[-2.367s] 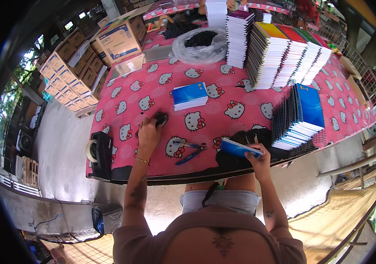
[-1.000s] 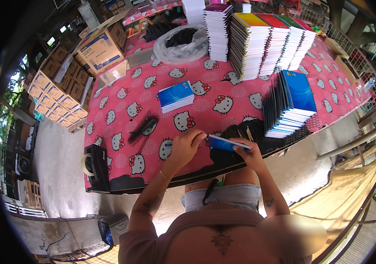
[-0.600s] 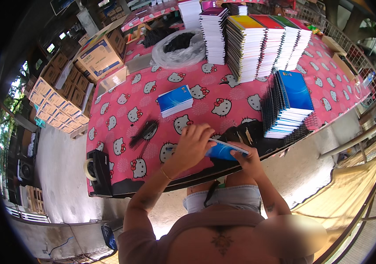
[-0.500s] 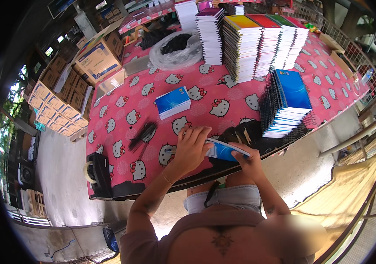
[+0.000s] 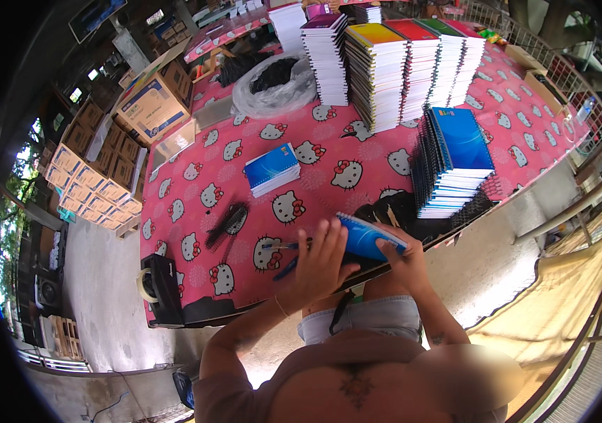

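A blue-covered notebook point(image 5: 363, 237) is tilted up at the near edge of the table. My right hand point(image 5: 404, 255) grips its right end, thumb on the cover. At the notebook's left end, my left hand point(image 5: 322, 259) has its fingers stretched out and apart; whether they touch it I cannot tell. Slim blue-handled pieces point(image 5: 286, 268) lie partly hidden beside my left hand, their kind unclear. Loose black binding coils point(image 5: 228, 224) rest to the left. Beyond my hands lies a small pile of blue notebooks point(image 5: 273, 169) without visible coils. A taller stack of coil-bound blue notebooks point(image 5: 458, 148) stands right.
Tall stacks of notebooks with yellow point(image 5: 377, 34), red and green covers stand at the back. A clear plastic bag of black coils point(image 5: 273, 88) sits left of them. A tape dispenser point(image 5: 162, 289) occupies the near left corner. Cardboard boxes point(image 5: 96, 169) are piled beyond the table's left side.
The notebook has tipped up so more of its blue cover shows. My left hand's fingers have straightened and spread, and the hand has shifted slightly nearer me. My right hand keeps its hold.
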The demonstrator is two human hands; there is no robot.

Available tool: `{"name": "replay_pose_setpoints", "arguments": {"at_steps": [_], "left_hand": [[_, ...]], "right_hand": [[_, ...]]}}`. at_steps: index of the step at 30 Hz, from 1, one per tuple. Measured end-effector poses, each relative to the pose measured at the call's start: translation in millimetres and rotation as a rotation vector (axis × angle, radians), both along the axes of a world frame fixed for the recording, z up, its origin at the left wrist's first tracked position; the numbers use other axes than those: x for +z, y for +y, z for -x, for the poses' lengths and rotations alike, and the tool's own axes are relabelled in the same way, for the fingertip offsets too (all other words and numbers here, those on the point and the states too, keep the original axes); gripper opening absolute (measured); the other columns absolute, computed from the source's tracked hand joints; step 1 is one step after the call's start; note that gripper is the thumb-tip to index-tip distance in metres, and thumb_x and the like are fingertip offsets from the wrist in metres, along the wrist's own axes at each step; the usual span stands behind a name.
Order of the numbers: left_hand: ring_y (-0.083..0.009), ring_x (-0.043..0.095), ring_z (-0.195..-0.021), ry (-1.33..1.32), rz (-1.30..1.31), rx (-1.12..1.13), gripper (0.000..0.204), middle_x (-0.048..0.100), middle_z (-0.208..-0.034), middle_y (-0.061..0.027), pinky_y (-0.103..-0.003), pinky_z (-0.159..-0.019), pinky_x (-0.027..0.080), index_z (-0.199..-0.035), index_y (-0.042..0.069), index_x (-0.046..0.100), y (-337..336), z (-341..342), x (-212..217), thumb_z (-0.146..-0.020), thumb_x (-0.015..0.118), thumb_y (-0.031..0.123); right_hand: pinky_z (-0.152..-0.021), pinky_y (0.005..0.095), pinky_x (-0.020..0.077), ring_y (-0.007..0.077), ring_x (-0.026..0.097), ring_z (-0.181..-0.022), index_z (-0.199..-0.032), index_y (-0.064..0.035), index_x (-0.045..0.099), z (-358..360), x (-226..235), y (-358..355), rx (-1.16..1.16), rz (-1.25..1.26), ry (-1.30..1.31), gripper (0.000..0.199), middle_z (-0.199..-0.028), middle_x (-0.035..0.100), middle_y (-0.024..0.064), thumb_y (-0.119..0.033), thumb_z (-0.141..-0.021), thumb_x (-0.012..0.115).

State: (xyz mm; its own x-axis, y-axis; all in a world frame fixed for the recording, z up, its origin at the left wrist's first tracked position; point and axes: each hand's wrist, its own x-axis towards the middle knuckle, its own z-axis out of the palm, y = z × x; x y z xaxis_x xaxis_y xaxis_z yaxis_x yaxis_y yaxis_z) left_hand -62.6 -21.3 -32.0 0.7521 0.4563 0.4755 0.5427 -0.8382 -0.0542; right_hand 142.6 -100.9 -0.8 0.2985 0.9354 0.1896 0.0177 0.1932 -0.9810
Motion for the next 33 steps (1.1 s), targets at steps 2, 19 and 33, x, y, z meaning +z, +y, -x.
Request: {"name": "replay_pose_setpoints", "arguments": {"at_steps": [2, 19, 33], "left_hand": [[-0.0448, 0.026, -0.149, 0.006, -0.066, 0.090, 0.082, 0.034, -0.157, -0.0278, -0.070, -0.115, 0.010, -0.148, -0.006, 0.039, 28.9, -18.3, 50.6, -0.099, 0.043, 0.060], [-0.0436, 0.030, -0.147, 0.074, -0.232, 0.102, 0.083, 0.041, -0.153, -0.0288, -0.066, -0.117, 0.015, -0.145, -0.004, 0.045, 39.8, -27.5, 90.8, -0.098, 0.040, 0.064], [-0.0352, 0.035, -0.147, 0.133, -0.189, -0.044, 0.081, 0.044, -0.153, -0.0217, -0.063, -0.119, 0.013, -0.148, 0.000, 0.044, 9.2, -43.1, 62.8, -0.100, 0.036, 0.064]], "right_hand": [[-0.092, 0.0290, 0.0507, 0.0116, 0.063, -0.102, -0.124, 0.0025, 0.067, 0.6, 0.3, 0.7, 0.043, -0.007, -0.020, 0.029, -0.113, 0.073, 0.0102, -0.009, -0.098, 0.064], [-0.089, 0.0268, 0.0513, 0.0087, 0.062, -0.099, -0.126, 0.0034, 0.065, 1.5, 12.5, -6.0, 0.160, 0.073, 0.077, 0.031, -0.109, 0.072, 0.0069, -0.010, -0.098, 0.065], [-0.088, 0.0274, 0.0521, 0.0072, 0.061, -0.099, -0.136, -0.0016, 0.059, -1.3, -3.0, 0.3, 0.137, -0.022, -0.045, 0.045, -0.107, 0.073, 0.0069, 0.005, -0.092, 0.064]]}}
